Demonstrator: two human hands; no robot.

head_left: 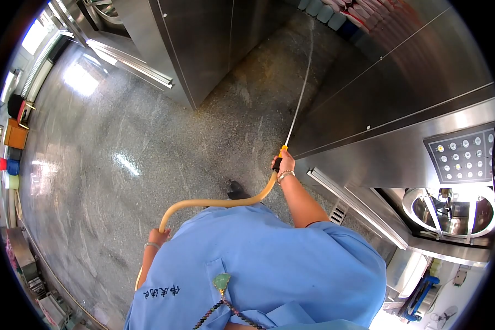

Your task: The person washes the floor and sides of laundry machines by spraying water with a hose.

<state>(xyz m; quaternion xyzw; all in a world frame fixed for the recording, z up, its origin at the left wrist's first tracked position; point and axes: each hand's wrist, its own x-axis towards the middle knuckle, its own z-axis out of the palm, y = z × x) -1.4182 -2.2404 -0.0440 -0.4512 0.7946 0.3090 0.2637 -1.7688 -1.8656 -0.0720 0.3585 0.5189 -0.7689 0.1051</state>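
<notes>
- One hose runs between left hand and right hand.
- Right hand: closed around nozzle.
- Left hand: curled around hose.
- Step, apparently: spraying floor; jet extends ahead of right hand.
- Next move likely calls for steady aim, slack hose.

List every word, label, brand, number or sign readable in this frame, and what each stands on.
None can be quoted with certainty.
Shirt: a short row of dark characters, too small and blurred to read surely.
Panel: marks on its round buttons, too small to read.
No other lettering can be made out.
</notes>
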